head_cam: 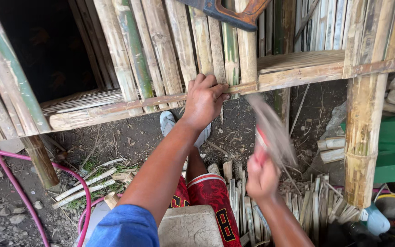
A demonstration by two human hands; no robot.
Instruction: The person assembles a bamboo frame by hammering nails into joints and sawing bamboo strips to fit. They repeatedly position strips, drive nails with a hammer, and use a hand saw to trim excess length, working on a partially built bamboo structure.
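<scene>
The hammer (270,132) is blurred by motion, raised just below the horizontal bamboo rail (161,104), its handle clamped in the fingers of the right hand (262,176). The left hand (204,100) presses on the rail, fingers curled over its top edge beside a vertical bamboo slat (247,55). A handsaw (227,11) rests on the slats above. Cut bamboo strips (298,206) lie on the ground below; a pink hose (19,192) runs at left.
</scene>
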